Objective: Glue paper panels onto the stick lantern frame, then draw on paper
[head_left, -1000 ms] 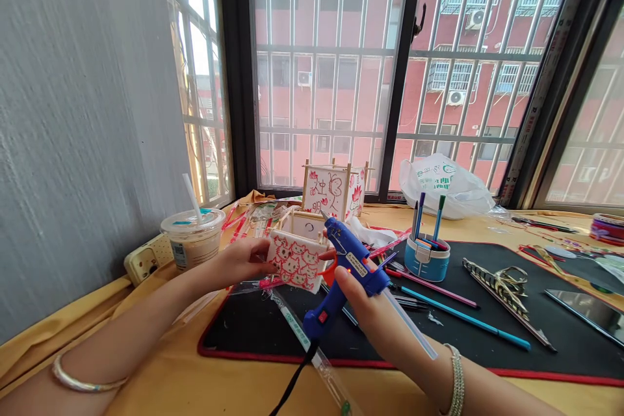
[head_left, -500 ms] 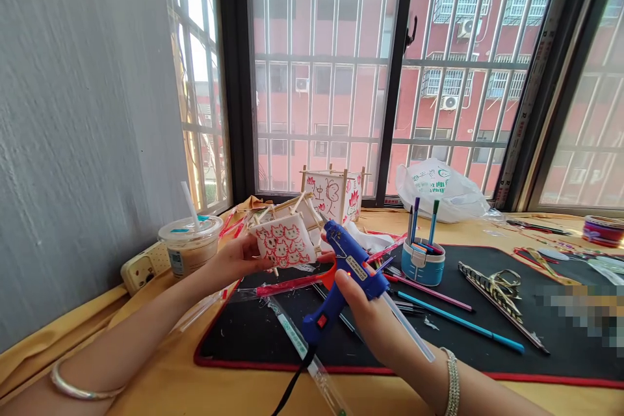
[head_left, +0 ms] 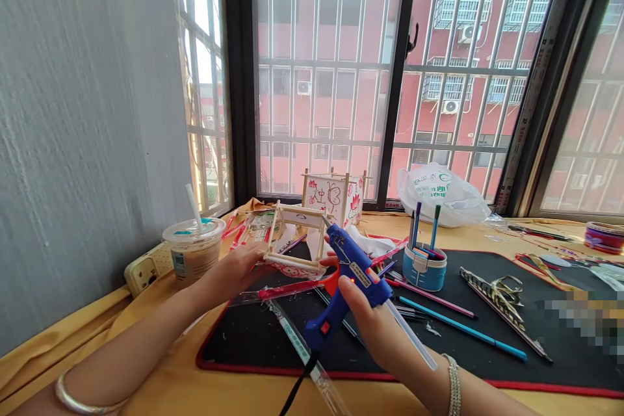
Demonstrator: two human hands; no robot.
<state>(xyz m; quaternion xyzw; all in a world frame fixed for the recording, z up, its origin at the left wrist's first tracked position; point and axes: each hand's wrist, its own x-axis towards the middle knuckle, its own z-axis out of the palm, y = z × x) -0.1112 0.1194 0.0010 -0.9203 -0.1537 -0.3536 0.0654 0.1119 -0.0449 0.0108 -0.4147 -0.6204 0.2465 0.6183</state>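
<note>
Two bare hands meet over a black mat with a red edge (head_left: 244,338), which lies on a yellow tablecloth (head_left: 195,390). Farthest left, a clear plastic cup of iced brown drink with a white straw (head_left: 194,248) stands near the grey wall, just beside a cream power strip (head_left: 143,268).

The left hand (head_left: 241,266) grips the lower left edge of a small square lantern frame of wooden sticks and white paper (head_left: 295,240), its fingers closed on the frame's bottom rim. It holds the frame in the air above the mat, with the open side up.

The metal nozzle of a blue hot glue gun (head_left: 348,273) sits right at the frame's near right upright stick. The right hand (head_left: 370,318) is wrapped around the gun's handle, fingers closed, with the orange trigger just ahead of the forefinger. A translucent glue stick (head_left: 409,338) juts from the back of the gun.

Behind it, near the window, stands a finished paper lantern painted with red flowers (head_left: 334,198). Further right, a round blue pen holder (head_left: 424,260) stands on the mat, with a white plastic bag (head_left: 443,192) behind it and a long teal pencil (head_left: 458,327) lying in front.
</note>
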